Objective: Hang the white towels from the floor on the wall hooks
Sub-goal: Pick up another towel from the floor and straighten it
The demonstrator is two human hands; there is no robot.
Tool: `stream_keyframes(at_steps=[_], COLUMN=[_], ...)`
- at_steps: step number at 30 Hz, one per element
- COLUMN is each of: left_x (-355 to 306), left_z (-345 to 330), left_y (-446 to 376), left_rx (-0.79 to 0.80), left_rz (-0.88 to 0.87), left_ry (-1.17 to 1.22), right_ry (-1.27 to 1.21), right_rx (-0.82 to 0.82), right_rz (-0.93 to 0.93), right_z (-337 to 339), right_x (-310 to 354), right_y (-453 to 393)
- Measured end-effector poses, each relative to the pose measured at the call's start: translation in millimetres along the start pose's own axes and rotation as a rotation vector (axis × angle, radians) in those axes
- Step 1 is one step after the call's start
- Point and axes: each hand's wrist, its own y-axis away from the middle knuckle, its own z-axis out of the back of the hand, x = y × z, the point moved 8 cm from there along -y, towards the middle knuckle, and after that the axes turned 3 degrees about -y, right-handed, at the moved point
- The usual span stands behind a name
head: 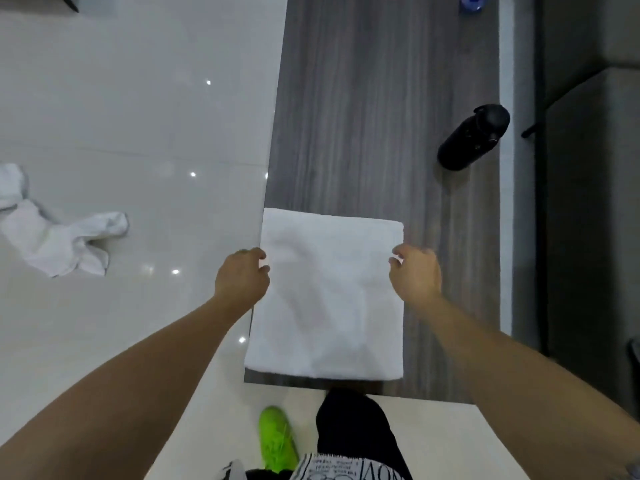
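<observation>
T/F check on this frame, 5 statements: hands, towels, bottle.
1. Both hands hold the folded towel. True: the left hand grips its left edge, the right hand its right edge.
2. The folded towel is crumpled into a ball. False: it is a flat rectangle.
3. A second towel lies crumpled on the floor at the left. True.
4. The black bottle stands on the folded towel. False: it is apart from it, up and to the right, on the wood surface.
5. The shoe is red. False: it is bright green.
</observation>
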Motion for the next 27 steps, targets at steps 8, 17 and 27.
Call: stream_keyframes(at_steps=[8, 17, 27], left_x=[37, 119, 157], left_z=[-142, -180, -185], left_y=[82, 124, 150], left_rx=[0.307, 0.143, 0.191], left_rz=[0.059, 0.446, 0.748], left_ry=[0.013, 0.169, 0.883], right_ry=[0.064, 0.002, -1.055], right_rx=[0.428, 0.102, 0.106], right_rz=[0.025, -0.594, -0.975], right_z=[-159, -163, -191], right_x=[-37, -131, -145], right_y=[108, 154, 216])
